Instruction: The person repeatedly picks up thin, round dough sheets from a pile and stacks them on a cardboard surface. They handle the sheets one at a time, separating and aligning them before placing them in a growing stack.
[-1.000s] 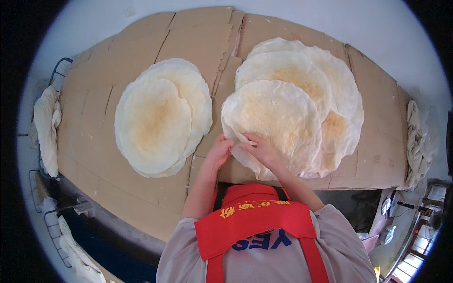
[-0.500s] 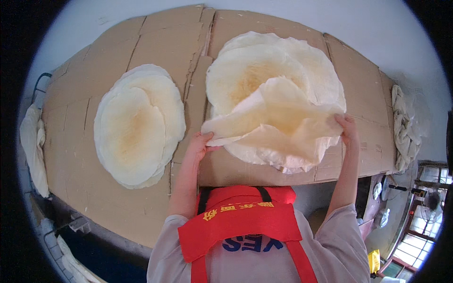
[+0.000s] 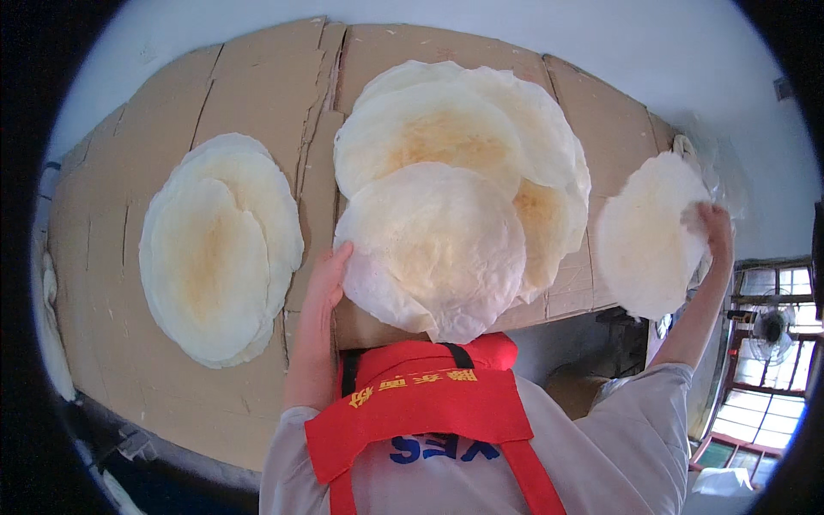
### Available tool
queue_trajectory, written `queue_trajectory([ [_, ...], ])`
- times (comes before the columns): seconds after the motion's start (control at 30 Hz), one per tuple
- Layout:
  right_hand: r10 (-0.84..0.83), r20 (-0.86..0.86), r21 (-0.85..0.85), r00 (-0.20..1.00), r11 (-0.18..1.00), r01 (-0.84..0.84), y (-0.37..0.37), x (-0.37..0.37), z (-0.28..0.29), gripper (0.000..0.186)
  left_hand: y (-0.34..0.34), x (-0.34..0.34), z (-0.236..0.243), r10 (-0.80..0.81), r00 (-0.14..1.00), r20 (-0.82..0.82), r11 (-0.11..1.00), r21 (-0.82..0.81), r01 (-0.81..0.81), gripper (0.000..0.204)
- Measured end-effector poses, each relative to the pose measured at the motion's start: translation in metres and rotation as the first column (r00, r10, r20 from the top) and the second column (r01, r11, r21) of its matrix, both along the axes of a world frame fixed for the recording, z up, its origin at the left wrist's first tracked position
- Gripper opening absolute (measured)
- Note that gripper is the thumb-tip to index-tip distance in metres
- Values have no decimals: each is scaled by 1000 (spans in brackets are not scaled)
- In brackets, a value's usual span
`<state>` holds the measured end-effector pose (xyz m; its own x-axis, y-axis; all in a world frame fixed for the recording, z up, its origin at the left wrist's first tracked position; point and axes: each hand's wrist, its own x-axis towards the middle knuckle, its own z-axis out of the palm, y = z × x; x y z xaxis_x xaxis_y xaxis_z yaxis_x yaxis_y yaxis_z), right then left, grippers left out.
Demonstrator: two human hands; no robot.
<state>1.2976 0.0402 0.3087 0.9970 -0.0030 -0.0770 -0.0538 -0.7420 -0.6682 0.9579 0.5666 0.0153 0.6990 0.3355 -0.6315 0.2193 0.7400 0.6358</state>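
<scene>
My left hand (image 3: pixel 324 279) pinches the left edge of a thin, pale round flatbread (image 3: pixel 433 245), thumb on top and the other fingers mostly hidden. That sheet lies over the front of a central pile of flatbreads (image 3: pixel 438 129), its near edge folded and hanging slightly. Out to the right, my right hand (image 3: pixel 714 225) grips another flatbread (image 3: pixel 650 236) by its right edge, holding it apart from the pile. A second pile of flatbreads (image 3: pixel 206 249), browned in the middle, lies at the left, away from both hands.
Brown cardboard sheets (image 3: pixel 257 94) with seams and slits cover the table. Crumpled white cloth (image 3: pixel 685 148) lies at the right end, partly hidden. A fan (image 3: pixel 771 330) stands before a window at the far right. A red apron (image 3: pixel 421 421) hangs at the table's front edge.
My right hand has swung outward to the right with a flatbread. The sheet my two hands held folded and stretched now lies flatter at the pile's front, with my left hand still at its edge.
</scene>
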Motion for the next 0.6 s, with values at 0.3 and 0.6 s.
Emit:
queue_trajectory([
  [0.3, 702, -59, -807, 710, 385, -449, 306, -180, -116, 23, -12, -4, 53, -170, 979, 113, 984, 70, 163, 39],
  [0.6, 884, -140, -30, 446, 447, -894, 357, -238, -184, 58, 6, 12, 54, -351, 926, 137, 814, 533, 230, 33],
])
